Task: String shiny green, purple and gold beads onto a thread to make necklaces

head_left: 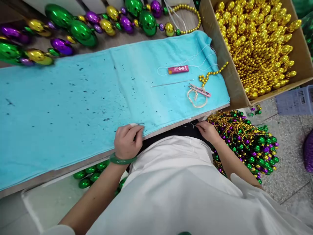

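My left hand, a green bangle on its wrist, is closed with curled fingers at the near edge of the turquoise towel. What its fingertips pinch, if anything, is too small to make out. At the table's edge, over the dark cloth at my lap, my right hand pinches the end of a white thread. On the towel lie a long needle, pink thread snips, a pale looped band, a small red box and a short gold bead strand.
A cardboard box of gold bead strings stands at the right. Large green, purple and gold bead garlands line the table's back. Mixed bead strings hang below right, near a clear plastic basket.
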`<state>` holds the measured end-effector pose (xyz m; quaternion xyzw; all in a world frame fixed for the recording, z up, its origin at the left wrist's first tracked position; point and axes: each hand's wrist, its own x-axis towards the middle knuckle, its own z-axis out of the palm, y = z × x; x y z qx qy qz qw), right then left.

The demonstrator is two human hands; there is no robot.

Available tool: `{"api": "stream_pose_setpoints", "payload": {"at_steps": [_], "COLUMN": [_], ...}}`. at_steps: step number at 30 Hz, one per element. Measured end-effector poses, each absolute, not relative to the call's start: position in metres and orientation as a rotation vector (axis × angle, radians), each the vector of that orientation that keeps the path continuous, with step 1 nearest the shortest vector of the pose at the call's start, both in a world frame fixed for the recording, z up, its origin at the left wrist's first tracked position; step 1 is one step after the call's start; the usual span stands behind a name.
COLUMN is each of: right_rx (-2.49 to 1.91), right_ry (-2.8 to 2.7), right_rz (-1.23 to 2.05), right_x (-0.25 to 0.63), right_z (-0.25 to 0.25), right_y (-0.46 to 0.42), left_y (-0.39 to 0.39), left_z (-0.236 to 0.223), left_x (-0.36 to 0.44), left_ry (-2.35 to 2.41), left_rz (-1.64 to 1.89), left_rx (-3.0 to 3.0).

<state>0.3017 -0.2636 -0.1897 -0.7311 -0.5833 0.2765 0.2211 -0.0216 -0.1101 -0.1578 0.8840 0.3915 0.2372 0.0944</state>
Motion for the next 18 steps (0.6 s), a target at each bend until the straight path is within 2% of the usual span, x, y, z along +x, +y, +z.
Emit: {"api": "stream_pose_setpoints", "payload": {"at_steps": [4,8,14,18], "right_rx": [-2.103,-2.000,-1.503,-1.146], "right_ry": [-1.773,-1.732,-1.584,-1.769], "right_rz": [0.709,0.675,0.634,0.568], "right_x": [0.308,0.309,0.274,0.231], "right_z": [-0.192,-0.167,-0.090,-0.057], "right_y": [-0.260,-0.258,-0.216,-0.155], "left_y": [-0.110,-0.110,-0.114,-0.109], "left_z": [-0.160,-0.158,-0.120,-0.104], "left_x": [-0.021,-0.022,0.019,0.080], "left_ry": [1.207,1.235,1.103,0.903], "left_rz": [0.672,0.661,0.681,0.574], "left_rx": [2.645,2.652,2.460,2.063]}}
